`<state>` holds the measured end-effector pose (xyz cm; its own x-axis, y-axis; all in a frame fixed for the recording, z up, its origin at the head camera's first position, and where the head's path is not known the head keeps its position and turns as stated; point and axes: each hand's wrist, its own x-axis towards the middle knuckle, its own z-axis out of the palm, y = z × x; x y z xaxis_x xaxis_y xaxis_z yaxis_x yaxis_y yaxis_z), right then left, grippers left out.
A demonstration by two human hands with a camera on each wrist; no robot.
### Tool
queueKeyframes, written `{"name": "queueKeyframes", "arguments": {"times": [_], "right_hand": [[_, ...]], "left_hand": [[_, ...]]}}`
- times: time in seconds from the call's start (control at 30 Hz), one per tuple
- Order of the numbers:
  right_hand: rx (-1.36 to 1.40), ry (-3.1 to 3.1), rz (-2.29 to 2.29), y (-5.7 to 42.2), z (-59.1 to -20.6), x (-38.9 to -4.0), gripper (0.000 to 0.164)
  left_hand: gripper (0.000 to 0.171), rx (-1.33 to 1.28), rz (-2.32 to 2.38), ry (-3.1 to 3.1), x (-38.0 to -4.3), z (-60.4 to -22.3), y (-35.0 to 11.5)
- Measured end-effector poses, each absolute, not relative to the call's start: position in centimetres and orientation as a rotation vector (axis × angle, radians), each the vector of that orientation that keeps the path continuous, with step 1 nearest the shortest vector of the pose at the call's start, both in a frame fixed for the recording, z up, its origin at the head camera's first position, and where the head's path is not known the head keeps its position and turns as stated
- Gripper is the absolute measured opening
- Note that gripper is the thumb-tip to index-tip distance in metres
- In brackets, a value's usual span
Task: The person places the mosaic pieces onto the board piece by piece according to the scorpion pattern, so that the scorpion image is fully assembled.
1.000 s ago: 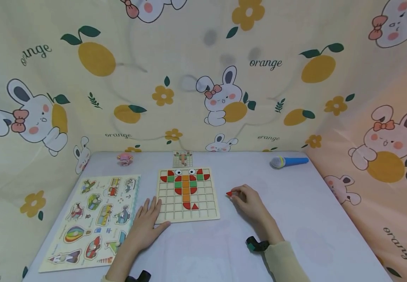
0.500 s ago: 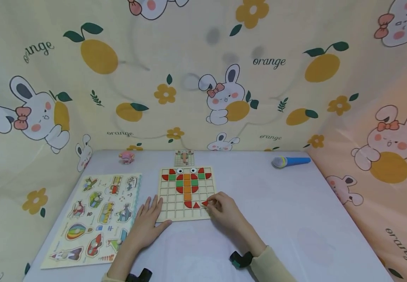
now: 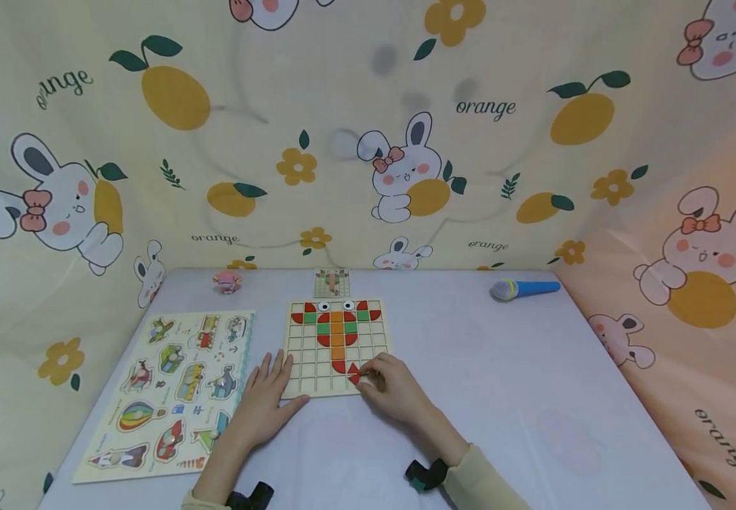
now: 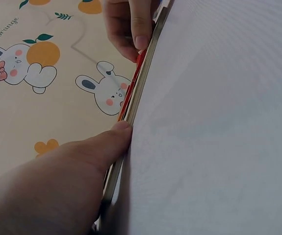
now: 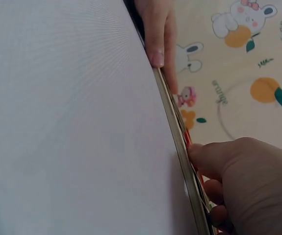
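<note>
A wooden grid board (image 3: 310, 384) lies on the table, with red, green and orange tiles and two eye pieces forming a pattern. My left hand (image 3: 268, 404) rests at its left edge, fingers extended and thumb at the near corner. At the lower right of the board, my right hand (image 3: 399, 389) pinches a red triangle tile (image 3: 355, 380) between thumb and fingers. That tile is just below another red triangle (image 3: 353, 367) lying in the grid. In the right wrist view, the right thumb (image 5: 207, 154) is right at the board's edge, next to a sliver of red.
A picture puzzle board (image 3: 170, 389) with vehicle pieces lies to the left. Behind the grid board is a small pattern card (image 3: 332, 282). A pink figurine (image 3: 227, 282) stands at the back left, and a blue toy microphone (image 3: 527, 289) lies at the back right.
My right hand has moved left from beside the grid board to over its lower right part, bringing the red triangle tile with it. The left hand has stayed in place.
</note>
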<state>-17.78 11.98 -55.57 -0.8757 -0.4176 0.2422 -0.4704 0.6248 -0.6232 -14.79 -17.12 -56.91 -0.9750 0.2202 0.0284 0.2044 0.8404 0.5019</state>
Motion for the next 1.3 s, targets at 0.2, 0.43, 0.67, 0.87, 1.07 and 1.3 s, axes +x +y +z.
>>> {"name": "queueKeyframes", "arguments": {"times": [0.2,0.43,0.67,0.87,1.07,1.3], "right_hand": [[0.717,-2.727,1.112,11.67,-55.94,-17.86,0.010],[0.666,-2.695,1.080,11.11,-56.37,-17.84,0.009],[0.658,-2.688,1.075,11.07,-56.39,-17.74,0.008],[0.658,-2.689,1.076,10.99,-56.42,-17.69,0.009],[0.668,-2.673,1.118,11.11,-56.45,-17.69,0.008],[0.562,-2.561,1.392,11.40,-56.33,-17.77,0.010]], "left_hand": [[0.092,0.337,0.800,2.978,-14.80,-56.81,-17.13],[0.091,0.341,0.810,2.980,-14.79,-56.77,-16.97],[0.091,0.340,0.800,2.981,-14.97,-56.88,-16.86],[0.091,0.342,0.811,2.988,-14.88,-57.02,-16.91],[0.091,0.336,0.817,2.978,-14.67,-57.05,-16.96],[0.090,0.326,0.850,2.950,-14.75,-56.68,-16.90]]}}
